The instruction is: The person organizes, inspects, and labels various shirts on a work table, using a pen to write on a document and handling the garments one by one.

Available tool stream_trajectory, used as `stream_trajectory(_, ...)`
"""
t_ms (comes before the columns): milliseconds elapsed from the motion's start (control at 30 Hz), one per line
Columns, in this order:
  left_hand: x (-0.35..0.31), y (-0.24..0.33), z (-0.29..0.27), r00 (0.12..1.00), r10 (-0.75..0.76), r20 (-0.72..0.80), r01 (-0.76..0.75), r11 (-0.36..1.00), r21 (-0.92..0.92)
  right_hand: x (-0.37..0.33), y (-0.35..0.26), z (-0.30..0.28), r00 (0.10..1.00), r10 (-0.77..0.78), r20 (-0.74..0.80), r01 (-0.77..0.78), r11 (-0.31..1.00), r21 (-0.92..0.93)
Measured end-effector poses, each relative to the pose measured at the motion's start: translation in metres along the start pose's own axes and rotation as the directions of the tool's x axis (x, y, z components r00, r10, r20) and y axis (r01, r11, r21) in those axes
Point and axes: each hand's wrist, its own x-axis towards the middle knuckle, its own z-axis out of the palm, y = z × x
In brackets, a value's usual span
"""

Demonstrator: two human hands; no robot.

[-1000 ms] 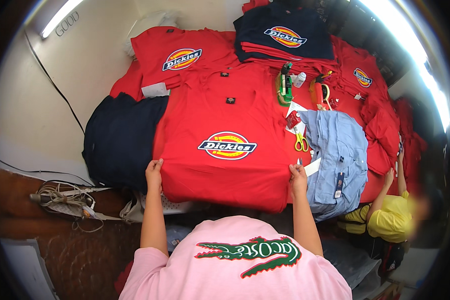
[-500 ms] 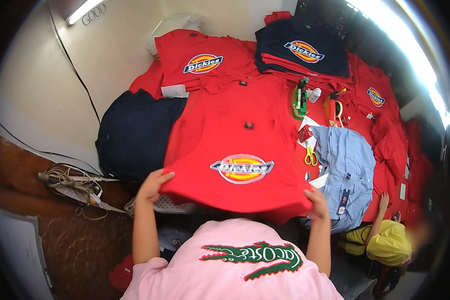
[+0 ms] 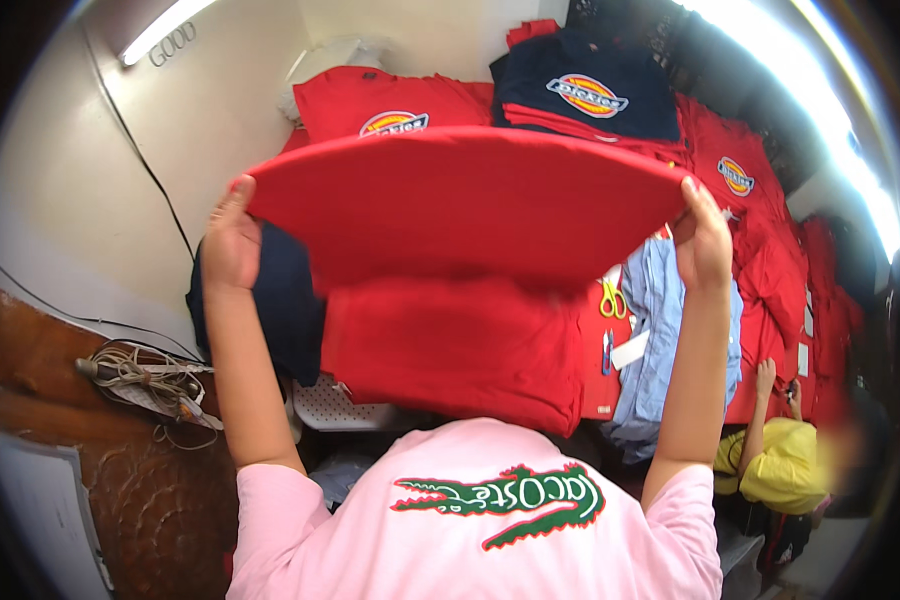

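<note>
Stretched wide between my hands, a red T-shirt (image 3: 470, 205) is lifted off the table with its hem raised and its plain side showing. My left hand (image 3: 233, 240) is closed on one corner of the hem, thumb on top. At the other corner, my right hand (image 3: 705, 240) pinches the edge the same way. Beneath the raised cloth lies a stack of red shirts (image 3: 460, 350) at the table's near edge. The lifted shirt hides its own print and much of the table's middle.
A dark navy pile (image 3: 280, 300) sits left. To the right are yellow scissors (image 3: 613, 299), a light blue garment (image 3: 658, 340) and a white card (image 3: 630, 350). Navy shirts (image 3: 590, 90) are stacked at the back. A person in yellow (image 3: 785, 465) works at the far right.
Both hands have moved up, away from me and farther apart, raising the shirt's hem. Its printed front has turned out of sight, and the red stack beneath now shows.
</note>
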Motion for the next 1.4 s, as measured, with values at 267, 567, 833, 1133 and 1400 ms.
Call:
stream_trajectory(267,-0.071,-0.032,-0.058,0.991,-0.119,-0.062,0.128,0.976,0.175,-0.077,0.059,-0.02,0.986,0.144,-0.085,-0.158,0.971,-0.182)
stream_trajectory(567,-0.242,-0.169,-0.146,0.766,-0.542,-0.346,0.631,0.53,0.566,-0.274,0.222,-0.082,0.68,0.593,-0.432,-0.724,0.448,-0.524)
stream_trajectory(833,-0.182,-0.177,-0.137,0.917,-0.24,-0.318,0.389,0.369,0.844,-0.184,0.208,-0.064,0.927,0.264,-0.268,-0.338,0.275,-0.9)
stream_trajectory(1133,-0.15,-0.275,-0.018,0.845,-0.412,0.342,-0.305,0.154,0.94,-0.17,0.311,0.073,0.942,0.25,0.223,0.107,0.404,-0.908)
stream_trajectory(1400,-0.106,-0.291,-0.042,0.908,-0.329,0.259,-0.321,-0.147,0.936,-0.14,0.321,0.014,0.932,0.327,0.159,0.179,-0.032,-0.983)
